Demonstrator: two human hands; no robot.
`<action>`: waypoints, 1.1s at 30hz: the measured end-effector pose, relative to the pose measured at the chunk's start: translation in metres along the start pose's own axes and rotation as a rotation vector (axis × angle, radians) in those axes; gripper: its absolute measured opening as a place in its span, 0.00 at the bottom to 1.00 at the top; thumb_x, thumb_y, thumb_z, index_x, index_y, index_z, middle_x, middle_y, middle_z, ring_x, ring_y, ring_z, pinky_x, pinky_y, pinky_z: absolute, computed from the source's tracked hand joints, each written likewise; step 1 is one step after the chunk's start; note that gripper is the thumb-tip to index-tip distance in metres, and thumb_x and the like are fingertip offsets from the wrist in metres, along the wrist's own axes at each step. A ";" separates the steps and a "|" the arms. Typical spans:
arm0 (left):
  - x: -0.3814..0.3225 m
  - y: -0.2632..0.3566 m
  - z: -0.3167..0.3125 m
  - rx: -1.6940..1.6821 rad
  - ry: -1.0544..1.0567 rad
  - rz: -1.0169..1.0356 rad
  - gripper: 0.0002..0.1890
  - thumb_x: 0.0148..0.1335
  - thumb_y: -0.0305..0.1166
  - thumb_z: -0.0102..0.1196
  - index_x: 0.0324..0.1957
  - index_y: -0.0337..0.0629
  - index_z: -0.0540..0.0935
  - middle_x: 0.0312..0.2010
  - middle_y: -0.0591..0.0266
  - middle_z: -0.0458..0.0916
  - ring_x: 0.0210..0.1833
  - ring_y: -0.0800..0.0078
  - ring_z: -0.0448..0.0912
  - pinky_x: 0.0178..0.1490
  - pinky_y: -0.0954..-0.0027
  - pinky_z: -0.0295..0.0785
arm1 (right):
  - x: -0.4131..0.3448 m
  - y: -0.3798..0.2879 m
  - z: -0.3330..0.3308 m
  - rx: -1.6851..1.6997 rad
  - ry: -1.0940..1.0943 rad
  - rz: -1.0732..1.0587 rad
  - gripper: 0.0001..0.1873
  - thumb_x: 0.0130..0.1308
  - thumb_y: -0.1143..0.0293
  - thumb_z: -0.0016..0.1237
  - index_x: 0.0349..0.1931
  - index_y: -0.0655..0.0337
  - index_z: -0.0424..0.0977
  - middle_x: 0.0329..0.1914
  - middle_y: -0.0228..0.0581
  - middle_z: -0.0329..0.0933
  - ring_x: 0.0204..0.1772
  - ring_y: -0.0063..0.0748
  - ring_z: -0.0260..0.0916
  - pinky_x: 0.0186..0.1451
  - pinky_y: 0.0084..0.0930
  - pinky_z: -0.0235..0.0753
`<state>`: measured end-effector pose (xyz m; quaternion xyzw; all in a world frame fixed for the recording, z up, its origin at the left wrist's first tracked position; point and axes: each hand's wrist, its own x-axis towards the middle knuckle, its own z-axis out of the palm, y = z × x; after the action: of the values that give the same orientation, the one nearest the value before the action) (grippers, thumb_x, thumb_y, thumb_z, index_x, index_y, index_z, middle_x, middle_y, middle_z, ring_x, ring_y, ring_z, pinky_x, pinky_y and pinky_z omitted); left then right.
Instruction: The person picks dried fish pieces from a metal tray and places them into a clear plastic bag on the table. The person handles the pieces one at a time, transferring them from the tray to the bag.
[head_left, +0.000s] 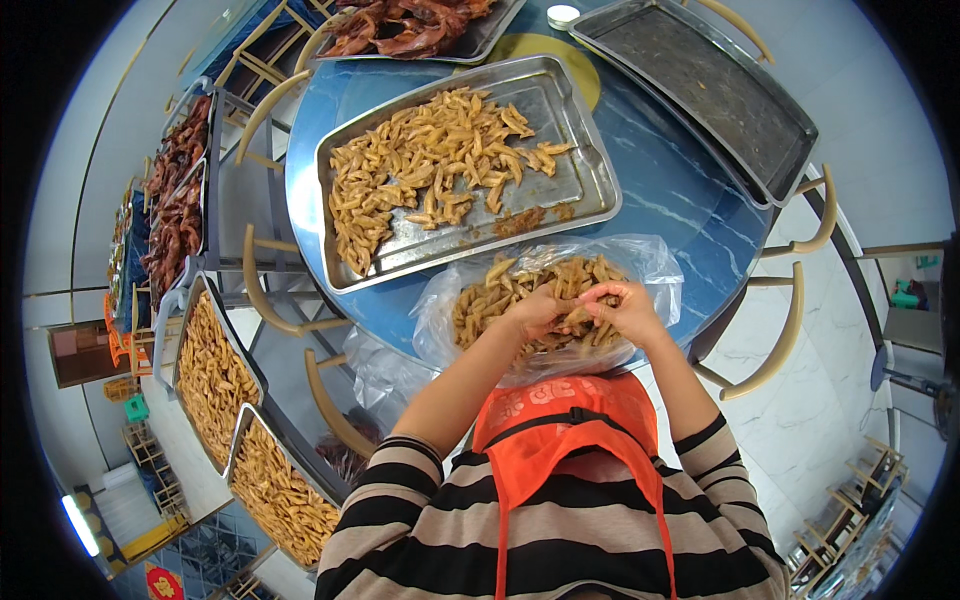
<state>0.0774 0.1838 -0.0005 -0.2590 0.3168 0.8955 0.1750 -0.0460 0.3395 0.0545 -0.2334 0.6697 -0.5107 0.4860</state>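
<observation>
An open clear plastic bag (660, 259) lies at the table's near edge, filled with brown meat pieces (487, 304) that look like poultry wing tips. My left hand (544, 309) and my right hand (624, 309) meet over this heap. Their fingertips pinch around a brown piece (577, 318), partly hidden by the fingers. Just beyond the bag is a rectangular metal tray (544, 199). Similar, lighter pieces (435, 150) spread over its left and middle, while brown sauce residue (521, 222) sits along its near side.
The round blue table (660, 210) also bears a dark metal tray (697, 90), a white-lidded jar (562, 16) and a tray of dark red meat (420, 26). At left, a rack holds more red meat (180, 202) and trays of brown pieces (217, 375). Wooden chairs (787, 337) surround the table.
</observation>
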 end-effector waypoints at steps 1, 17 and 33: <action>0.002 0.000 -0.001 0.130 0.052 0.020 0.09 0.66 0.27 0.55 0.48 0.41 0.81 0.35 0.65 0.81 0.31 0.76 0.77 0.28 0.72 0.70 | -0.002 0.000 -0.004 -0.138 0.024 0.032 0.07 0.58 0.79 0.57 0.38 0.65 0.81 0.35 0.36 0.83 0.30 0.27 0.77 0.36 0.24 0.76; -0.010 -0.001 0.030 0.514 0.239 0.355 0.18 0.60 0.15 0.56 0.53 0.35 0.80 0.39 0.62 0.84 0.41 0.79 0.80 0.44 0.77 0.76 | 0.009 0.057 0.021 0.100 0.345 -0.050 0.20 0.55 0.86 0.54 0.50 0.65 0.76 0.41 0.37 0.82 0.45 0.26 0.79 0.47 0.23 0.78; -0.082 0.020 0.020 1.208 0.299 0.419 0.24 0.48 0.32 0.70 0.50 0.44 0.82 0.49 0.52 0.81 0.52 0.58 0.80 0.54 0.63 0.73 | -0.010 -0.010 0.027 -0.952 0.391 -0.160 0.14 0.53 0.75 0.58 0.43 0.60 0.79 0.48 0.40 0.77 0.55 0.46 0.70 0.58 0.38 0.71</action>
<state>0.1270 0.1706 0.0696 -0.1697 0.8287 0.5293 0.0656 -0.0196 0.3322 0.0674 -0.3793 0.8861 -0.2192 0.1516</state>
